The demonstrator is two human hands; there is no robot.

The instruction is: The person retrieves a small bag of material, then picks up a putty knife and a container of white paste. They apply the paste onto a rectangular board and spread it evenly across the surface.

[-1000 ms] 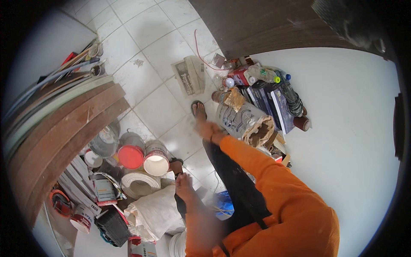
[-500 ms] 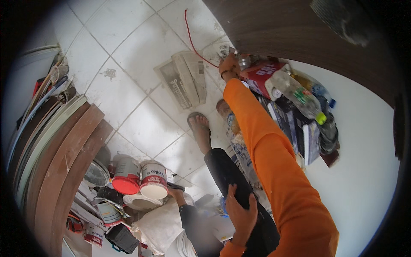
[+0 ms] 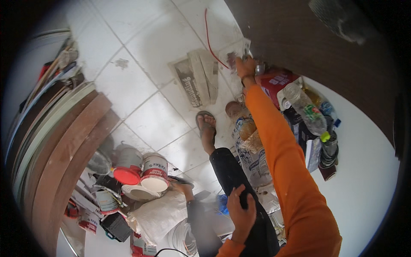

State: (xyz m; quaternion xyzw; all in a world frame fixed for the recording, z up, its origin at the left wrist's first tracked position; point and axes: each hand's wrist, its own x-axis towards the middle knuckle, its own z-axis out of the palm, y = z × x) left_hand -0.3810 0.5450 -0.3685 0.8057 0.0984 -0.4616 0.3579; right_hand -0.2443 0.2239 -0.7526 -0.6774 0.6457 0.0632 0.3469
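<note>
White floor tiles (image 3: 132,96) carry newspaper (image 3: 195,81) and red cord (image 3: 209,43).

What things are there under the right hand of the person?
Beside the right hand, a blurred, dark reddish item and pale floor tiles can be seen. What lies directly beneath it is covered, so I cannot tell.
</note>
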